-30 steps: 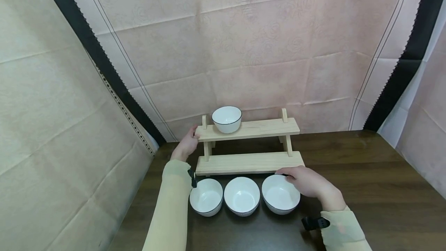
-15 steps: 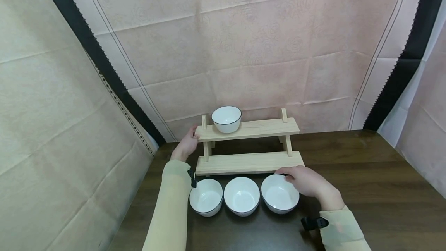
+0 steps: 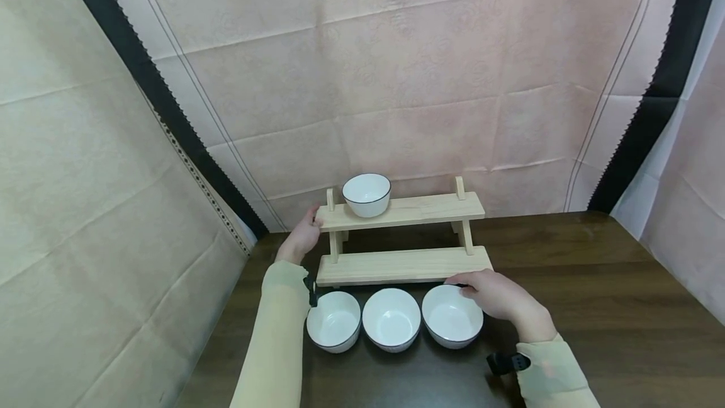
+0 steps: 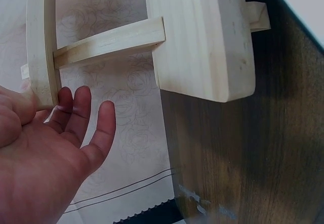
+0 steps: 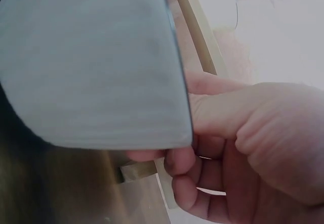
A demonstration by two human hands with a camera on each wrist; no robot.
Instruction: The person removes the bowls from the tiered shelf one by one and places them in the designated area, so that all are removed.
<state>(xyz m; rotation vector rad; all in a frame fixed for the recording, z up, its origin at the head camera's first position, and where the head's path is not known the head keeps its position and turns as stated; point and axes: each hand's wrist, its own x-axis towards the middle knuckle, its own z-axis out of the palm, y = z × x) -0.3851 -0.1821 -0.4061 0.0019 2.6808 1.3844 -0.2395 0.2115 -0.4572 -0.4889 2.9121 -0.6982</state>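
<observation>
A two-tier wooden rack [image 3: 430, 208] stands at the back of the table. My left hand [image 3: 302, 236] holds the left end of its upper board; thumb and forefinger pinch the wood in the left wrist view, the other fingers loosely bent. On that board, toward the left, sits a white dark-rimmed bowl [image 3: 367, 195]. In front of the rack, similar bowls form a row: a left bowl [image 3: 334, 323], a middle bowl [image 3: 391, 320] and a right bowl [image 3: 452, 317]. My right hand [image 3: 504, 301] pinches the right bowl's rim, its thumb on one side and fingers on the other.
The rack's lower board [image 3: 404, 266] lies just behind the row of bowls. Dark brown table [image 3: 595, 282] extends to the right. Pale cloth walls [image 3: 419, 80] rise behind and at both sides. Black wrist-camera mounts [image 3: 506, 362] sit at both cuffs.
The right bowl and my right hand have shifted very slightly left, toward the middle bowl. My left hand keeps its hold on the rack. The head view has drifted a little.
</observation>
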